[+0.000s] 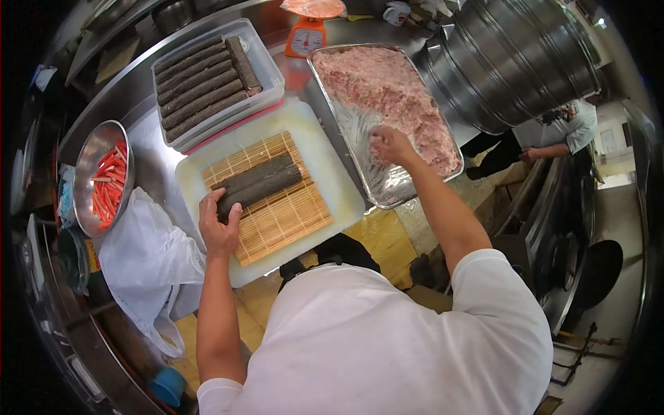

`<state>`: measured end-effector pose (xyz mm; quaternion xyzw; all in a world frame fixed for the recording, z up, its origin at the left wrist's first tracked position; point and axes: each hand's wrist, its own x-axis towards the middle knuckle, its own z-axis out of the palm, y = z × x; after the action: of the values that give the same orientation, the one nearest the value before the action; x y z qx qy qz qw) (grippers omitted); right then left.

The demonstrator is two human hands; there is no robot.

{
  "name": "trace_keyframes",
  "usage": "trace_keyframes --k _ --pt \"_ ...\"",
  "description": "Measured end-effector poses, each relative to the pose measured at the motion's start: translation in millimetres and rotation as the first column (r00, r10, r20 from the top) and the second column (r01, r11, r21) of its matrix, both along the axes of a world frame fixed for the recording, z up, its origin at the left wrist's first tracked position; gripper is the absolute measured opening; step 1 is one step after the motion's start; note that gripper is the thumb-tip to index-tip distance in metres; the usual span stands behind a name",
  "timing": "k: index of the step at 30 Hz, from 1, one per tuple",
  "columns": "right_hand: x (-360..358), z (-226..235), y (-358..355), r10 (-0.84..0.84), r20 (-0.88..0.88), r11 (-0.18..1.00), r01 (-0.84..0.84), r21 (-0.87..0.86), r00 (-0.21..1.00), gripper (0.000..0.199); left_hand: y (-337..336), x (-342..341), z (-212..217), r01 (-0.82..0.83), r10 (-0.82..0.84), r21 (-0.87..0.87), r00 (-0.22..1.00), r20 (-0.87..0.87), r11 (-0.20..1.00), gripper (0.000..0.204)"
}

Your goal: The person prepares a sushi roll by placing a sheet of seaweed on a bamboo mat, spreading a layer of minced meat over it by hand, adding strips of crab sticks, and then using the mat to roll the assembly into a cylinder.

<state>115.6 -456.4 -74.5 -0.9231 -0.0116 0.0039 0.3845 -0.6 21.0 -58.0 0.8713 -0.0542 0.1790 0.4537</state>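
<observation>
A dark seaweed roll (pixel 259 183) lies across the bamboo rolling mat (pixel 290 225) on a white cutting board (pixel 332 166). At the roll's left end, my left hand (pixel 218 227) grips it with the thumb on the near side and the fingers on the far side. My right hand (pixel 393 146) is closed over the scraped-out part of a metal tray (pixel 379 195), beside the pink minced meat (pixel 391 86). What its fingers hold, if anything, is hidden.
Several finished rolls (pixel 200 86) fill a clear plastic tub (pixel 273 72) behind the board. To the left are a steel bowl (pixel 83 162) of red sticks and a white plastic bag (pixel 149 249). An orange scale (pixel 306 38), stacked steel steamers (pixel 512 62) and another person (pixel 567 128) are farther off.
</observation>
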Motion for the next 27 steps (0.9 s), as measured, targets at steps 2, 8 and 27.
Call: trace_keyframes --k 2,8,27 --pt "-9.3 -13.0 2.7 0.185 0.108 0.974 -0.168 -0.153 0.977 0.022 0.3 1.4 -0.1 -0.004 0.004 0.013 1.000 0.008 1.000 0.038" --pt "-10.4 15.2 -17.6 0.201 0.350 0.880 -0.012 -0.474 0.915 0.036 6.1 -5.3 -4.6 -0.031 0.031 0.033 0.999 0.012 0.999 0.037" --pt "-46.0 22.7 -19.6 0.196 0.522 0.855 0.117 -0.506 0.830 0.033 5.2 -2.9 -4.4 -0.019 0.020 -0.013 0.998 0.052 1.000 0.036"
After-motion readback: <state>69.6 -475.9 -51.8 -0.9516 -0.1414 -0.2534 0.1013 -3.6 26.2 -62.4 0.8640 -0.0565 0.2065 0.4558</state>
